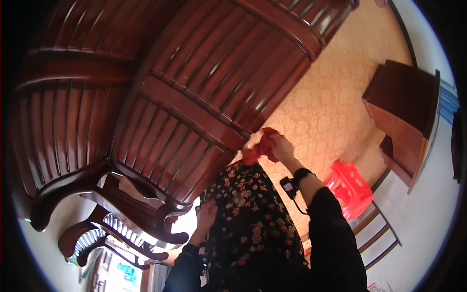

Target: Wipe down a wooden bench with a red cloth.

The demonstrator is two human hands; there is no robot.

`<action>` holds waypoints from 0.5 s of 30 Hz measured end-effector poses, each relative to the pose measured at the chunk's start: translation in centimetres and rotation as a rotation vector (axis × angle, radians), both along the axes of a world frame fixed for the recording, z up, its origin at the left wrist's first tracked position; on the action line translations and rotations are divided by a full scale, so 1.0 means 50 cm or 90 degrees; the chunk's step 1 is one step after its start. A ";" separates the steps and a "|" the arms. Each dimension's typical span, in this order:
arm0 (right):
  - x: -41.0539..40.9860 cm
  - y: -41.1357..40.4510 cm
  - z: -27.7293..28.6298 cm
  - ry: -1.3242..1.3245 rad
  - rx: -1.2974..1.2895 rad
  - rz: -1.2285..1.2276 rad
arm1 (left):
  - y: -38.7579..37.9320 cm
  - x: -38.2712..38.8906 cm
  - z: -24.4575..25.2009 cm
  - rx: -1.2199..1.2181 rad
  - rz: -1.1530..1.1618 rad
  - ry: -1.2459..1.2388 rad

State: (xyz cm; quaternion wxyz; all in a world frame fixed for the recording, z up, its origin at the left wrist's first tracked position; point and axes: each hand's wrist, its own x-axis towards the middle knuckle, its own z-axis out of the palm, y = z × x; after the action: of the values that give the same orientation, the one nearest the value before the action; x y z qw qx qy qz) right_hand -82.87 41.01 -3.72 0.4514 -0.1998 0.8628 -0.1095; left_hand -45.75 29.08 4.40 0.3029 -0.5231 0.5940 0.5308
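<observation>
My right hand (283, 148) grips a crumpled red cloth (267, 146), which hangs beside the front edge of a dark reddish-brown slatted wooden bench (204, 113). Part of the cloth reaches left, close to the bench's edge and above my black floral skirt (251, 219). A black strap with a small device is on my right wrist. At the left side of the skirt is my left hand (207, 215), near the bench's armrest end; its fingers are partly curled and too small to read clearly.
A red plastic stool (350, 189) stands on the patterned tan floor (310, 98) at the right. Beyond it is a dark brown wooden cabinet (405, 98) by the wall. Curved wooden armrests (131, 215) are at lower left, with a striped rack-like thing (377, 233) at lower right.
</observation>
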 end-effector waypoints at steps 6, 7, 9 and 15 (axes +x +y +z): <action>-0.131 -0.232 0.059 0.215 -0.376 0.048 | 0.047 -0.027 0.021 0.003 0.049 -0.032; -0.158 -0.276 0.062 0.276 -0.327 0.112 | 0.050 -0.033 0.018 0.004 0.061 -0.025; -0.184 -0.327 0.011 0.335 -0.186 0.201 | 0.051 -0.054 0.012 0.023 0.109 -0.021; 0.083 -0.517 -0.092 0.283 -0.288 0.410 | 0.100 -0.017 -0.012 0.000 0.214 -0.026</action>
State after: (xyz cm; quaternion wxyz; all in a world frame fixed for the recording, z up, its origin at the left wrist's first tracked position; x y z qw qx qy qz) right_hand -78.70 15.18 -8.34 0.2113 -0.5703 0.7870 -0.1035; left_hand -46.58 34.06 3.81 0.2223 -0.6257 0.4919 0.5632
